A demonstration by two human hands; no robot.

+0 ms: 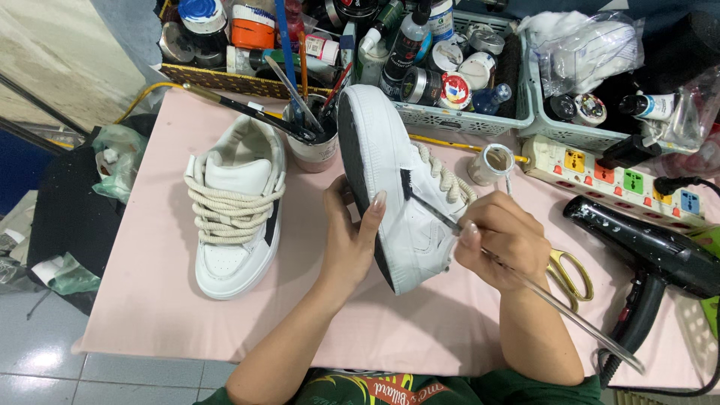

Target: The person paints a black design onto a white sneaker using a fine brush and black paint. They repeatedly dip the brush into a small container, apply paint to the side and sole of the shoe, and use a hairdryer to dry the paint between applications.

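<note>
My left hand (349, 238) grips a white sneaker (391, 180) by its dark sole, holding it tilted on its side above the pink table (157, 300). My right hand (501, 238) holds a thin paintbrush (559, 306) with a clear handle; its tip touches a black stripe on the shoe's side panel. The shoe has thick cream rope laces. A matching second sneaker (236, 210) stands upright on the table to the left, apart from both hands.
A cup of brushes (313, 139) stands behind the shoes. Baskets of paint bottles and jars (435, 67) line the back. A small open jar (495, 163), a power strip (611, 176), a black hair dryer (645, 251) and gold scissors (571, 276) lie to the right.
</note>
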